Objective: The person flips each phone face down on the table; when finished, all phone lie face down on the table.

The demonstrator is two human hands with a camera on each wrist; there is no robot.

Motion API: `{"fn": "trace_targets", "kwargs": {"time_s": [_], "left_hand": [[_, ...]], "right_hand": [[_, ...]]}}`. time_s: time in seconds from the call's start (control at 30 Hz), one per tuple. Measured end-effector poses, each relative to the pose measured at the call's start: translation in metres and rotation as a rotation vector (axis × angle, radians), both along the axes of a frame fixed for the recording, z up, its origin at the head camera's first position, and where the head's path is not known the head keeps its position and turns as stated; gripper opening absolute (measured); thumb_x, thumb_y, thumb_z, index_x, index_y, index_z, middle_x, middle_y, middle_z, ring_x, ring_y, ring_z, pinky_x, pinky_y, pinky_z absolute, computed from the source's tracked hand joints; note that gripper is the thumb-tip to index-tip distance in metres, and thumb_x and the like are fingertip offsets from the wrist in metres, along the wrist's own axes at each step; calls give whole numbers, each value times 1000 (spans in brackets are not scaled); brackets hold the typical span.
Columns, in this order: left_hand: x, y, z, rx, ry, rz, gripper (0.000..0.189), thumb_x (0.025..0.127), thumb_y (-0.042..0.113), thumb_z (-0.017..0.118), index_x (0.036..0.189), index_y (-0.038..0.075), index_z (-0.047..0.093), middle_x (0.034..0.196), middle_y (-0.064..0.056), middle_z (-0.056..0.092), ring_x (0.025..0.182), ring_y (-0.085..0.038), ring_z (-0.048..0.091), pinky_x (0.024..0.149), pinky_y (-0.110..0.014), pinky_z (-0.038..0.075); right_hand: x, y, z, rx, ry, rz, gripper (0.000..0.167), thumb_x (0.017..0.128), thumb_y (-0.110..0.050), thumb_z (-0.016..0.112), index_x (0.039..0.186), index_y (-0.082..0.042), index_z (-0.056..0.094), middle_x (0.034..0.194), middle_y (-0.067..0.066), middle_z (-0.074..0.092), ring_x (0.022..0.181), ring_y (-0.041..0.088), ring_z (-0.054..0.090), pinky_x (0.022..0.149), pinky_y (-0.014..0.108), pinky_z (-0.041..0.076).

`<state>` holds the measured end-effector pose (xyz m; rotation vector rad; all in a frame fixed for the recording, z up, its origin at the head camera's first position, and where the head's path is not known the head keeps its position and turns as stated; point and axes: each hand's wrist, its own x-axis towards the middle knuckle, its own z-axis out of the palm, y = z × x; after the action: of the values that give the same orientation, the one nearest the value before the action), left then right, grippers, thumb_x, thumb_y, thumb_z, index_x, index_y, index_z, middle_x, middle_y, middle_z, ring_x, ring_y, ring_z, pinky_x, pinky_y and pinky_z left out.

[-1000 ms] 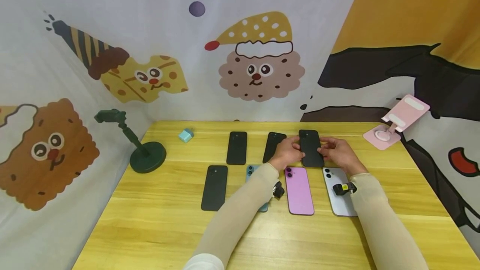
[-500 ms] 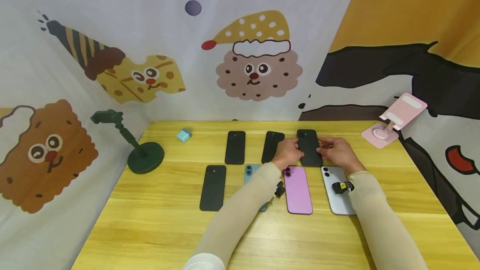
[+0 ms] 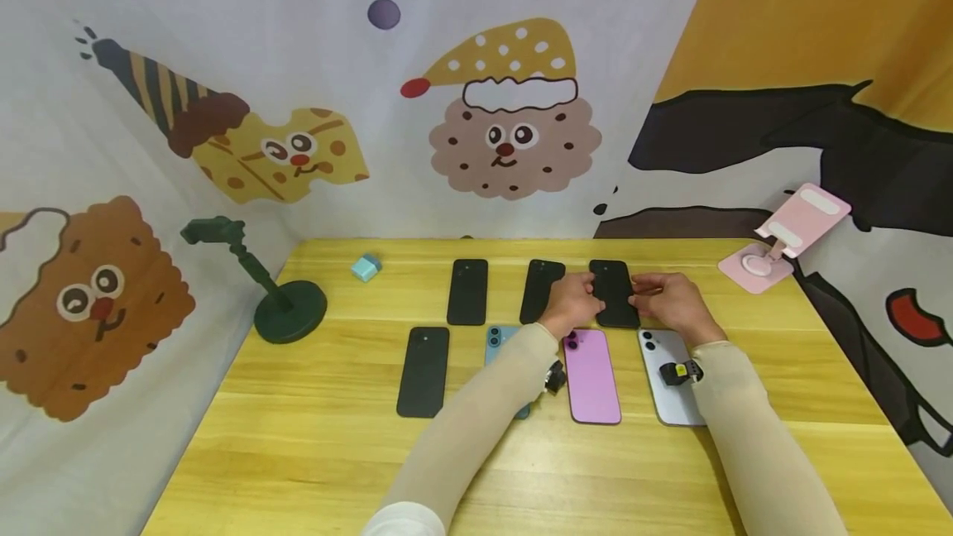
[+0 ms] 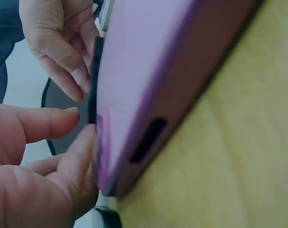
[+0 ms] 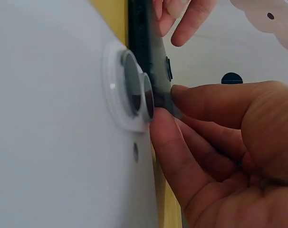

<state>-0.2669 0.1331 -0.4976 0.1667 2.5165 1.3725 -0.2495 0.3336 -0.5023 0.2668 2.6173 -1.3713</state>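
A black phone [image 3: 614, 294] lies back up on the table, in the back row, between my two hands. My left hand [image 3: 572, 302] holds its left edge with thumb and fingertips; in the left wrist view that hand [image 4: 44, 175] shows its thumb raised clear of the index finger. My right hand [image 3: 673, 304] is at the phone's opposite edge, and in the right wrist view its thumb and index finger touch the phone [image 5: 156, 61]. Below my left hand lies a pink phone [image 3: 593, 379]; a white phone [image 3: 666, 379] is under my right wrist.
Further black phones [image 3: 467, 292], [image 3: 542, 289], [image 3: 423, 372] and a blue phone [image 3: 497, 346], partly under my left forearm, lie on the wooden table [image 3: 298, 437]. A green stand [image 3: 290, 311] and light-blue block [image 3: 366, 267] sit left, a pink phone stand [image 3: 802, 222] right.
The black phone between my hands has come down slightly and now lies flatter on the table. Both hands stay at its edges almost unmoved. The head view has shifted a little.
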Motion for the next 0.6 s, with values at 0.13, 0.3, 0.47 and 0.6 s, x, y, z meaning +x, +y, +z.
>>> {"fn": "trace_targets", "kwargs": {"time_s": [0.13,0.3,0.47,0.6], "left_hand": [[4,0,4,15,-19,-22,60,97,16,79,153,15,59,141,-8,70,128,-21,67,97,-34,60],[4,-2,4,19,-30,-29,57,99,19,76,153,15,58,142,-9,69,128,-23,67,100,-37,59],[2,-8,3,49,-43,-74,54,102,24,73,153,14,57,143,-10,67,128,-24,65,102,-39,57],[1,-19,5,95,-54,-127,53,105,29,69,154,16,56,150,-9,61,135,-25,61,106,-43,55]], "right_hand": [[0,0,0,-30,-19,-23,52,103,-18,71,150,-2,57,140,26,63,107,23,72,80,25,64],[-1,0,-2,-49,-33,-21,50,104,-20,69,149,-1,57,138,26,61,108,23,71,82,26,64],[0,-1,-3,-45,-18,-11,50,106,-21,67,150,-1,55,140,26,60,110,26,71,82,26,64],[2,-1,-2,-18,-4,16,58,107,-34,64,154,-2,51,140,26,60,109,28,70,83,27,64]]}}
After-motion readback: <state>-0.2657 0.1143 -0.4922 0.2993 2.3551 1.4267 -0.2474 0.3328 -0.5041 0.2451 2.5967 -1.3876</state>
